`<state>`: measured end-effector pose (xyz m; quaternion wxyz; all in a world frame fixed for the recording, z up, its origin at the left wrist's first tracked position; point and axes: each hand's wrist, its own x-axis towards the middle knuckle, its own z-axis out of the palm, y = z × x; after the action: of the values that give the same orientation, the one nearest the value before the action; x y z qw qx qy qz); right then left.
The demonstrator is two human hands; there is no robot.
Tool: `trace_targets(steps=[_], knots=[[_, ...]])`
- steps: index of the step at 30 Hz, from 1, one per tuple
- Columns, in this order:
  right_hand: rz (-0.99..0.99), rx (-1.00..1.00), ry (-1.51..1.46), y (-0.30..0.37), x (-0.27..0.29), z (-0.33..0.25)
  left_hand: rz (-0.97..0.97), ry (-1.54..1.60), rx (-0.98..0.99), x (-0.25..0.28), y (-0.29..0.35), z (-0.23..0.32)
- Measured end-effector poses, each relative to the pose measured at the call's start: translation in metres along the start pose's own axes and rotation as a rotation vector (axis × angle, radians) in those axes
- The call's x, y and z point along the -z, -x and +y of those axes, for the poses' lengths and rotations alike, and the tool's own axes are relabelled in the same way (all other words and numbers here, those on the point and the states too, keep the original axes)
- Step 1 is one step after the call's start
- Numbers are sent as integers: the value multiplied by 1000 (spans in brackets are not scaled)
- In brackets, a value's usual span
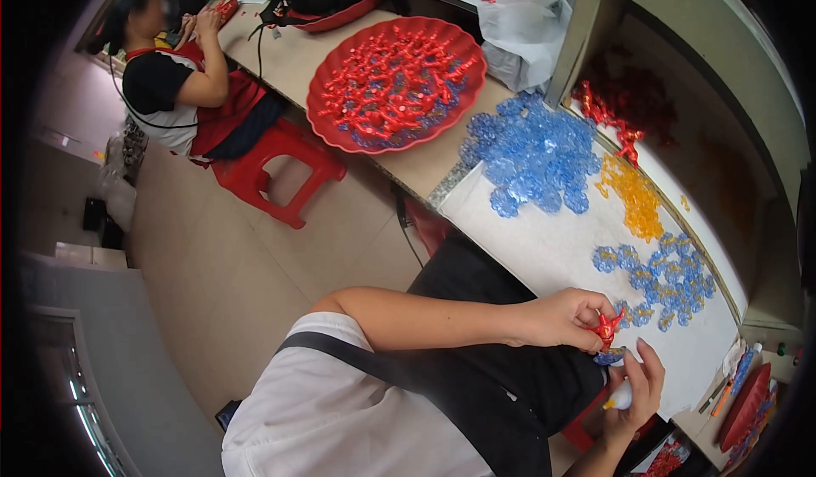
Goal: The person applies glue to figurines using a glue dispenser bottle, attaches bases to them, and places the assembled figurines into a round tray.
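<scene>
My left hand (568, 319) reaches in over the near edge of the white work surface, its fingertips pinched on a small shiny red figurine (607, 329). Right below the figurine is a clear blue disc-like piece (609, 357); whether the two are joined I cannot tell. The fingers of my right hand (639, 389) curl around a small white bottle (623, 394) with a yellow tip, and its fingertips come close to the blue piece. Past my hands lie several blue pieces with yellow centres (665, 277).
A heap of clear blue pieces (540, 150) and a pile of small yellow parts (631, 196) lie farther back. A red fluted tray (318, 124) holds many red figurines. Shelving (765, 60) borders the right side. At far left, a co-worker (183, 86) sits on a red stool (276, 158).
</scene>
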<state>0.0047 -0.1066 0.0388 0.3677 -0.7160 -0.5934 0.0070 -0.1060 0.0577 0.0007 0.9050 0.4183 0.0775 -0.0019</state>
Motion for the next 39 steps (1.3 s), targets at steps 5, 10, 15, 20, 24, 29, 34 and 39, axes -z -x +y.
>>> trace_targets(steps=[5, 10, 15, 20, 24, 29, 34, 39], knots=[[208, -119, 19, 23, 18, 16, 269, -327, -384, 27, 51, 58], [151, -30, 188, 20, 25, 19, 941, -1386, -639, 83, 121, 156], [88, -154, 111, 31, 14, 23, 827, -1884, -356, 106, 122, 181], [89, -293, 128, 28, 14, 8, 700, -2048, -232, 122, 110, 176], [81, -285, 101, 26, 15, 8, 664, -2034, -263, 121, 108, 182], [78, -237, 68, 22, 10, 9, 685, -1996, -145, 127, 112, 184], [59, -251, 58, 24, 8, 11, 715, -2178, -58, 117, 114, 182], [57, -260, 100, 32, 15, 12, 907, -1591, -394, 118, 146, 222]])
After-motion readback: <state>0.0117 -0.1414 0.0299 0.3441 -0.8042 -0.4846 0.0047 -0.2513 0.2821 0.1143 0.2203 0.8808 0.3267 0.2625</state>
